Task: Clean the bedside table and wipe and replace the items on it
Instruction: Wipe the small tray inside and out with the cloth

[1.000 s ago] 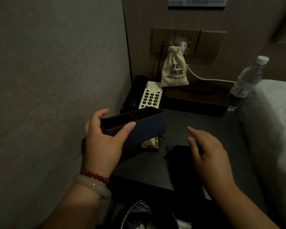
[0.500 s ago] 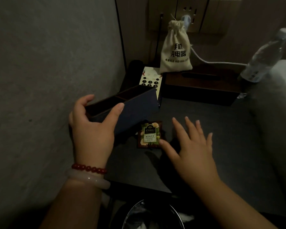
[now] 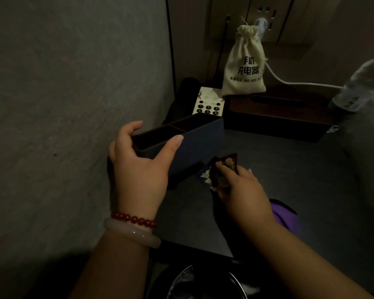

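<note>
Now hands — L (image 3: 138,169) box (image 3: 201,143), R (image 3: 244,190) sachets (image 3: 230,161).

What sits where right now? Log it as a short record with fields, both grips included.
left grip: holds the divided box by its near end, thumb on the front wall
right grip: pinches small packets beside the box
box compartments: two, seemingly empty; dim light
back row, left to right: phone, cloth bag, tissue box
far right: water bottle, blurred
table: purple cloth lies by the right forearm
</note>
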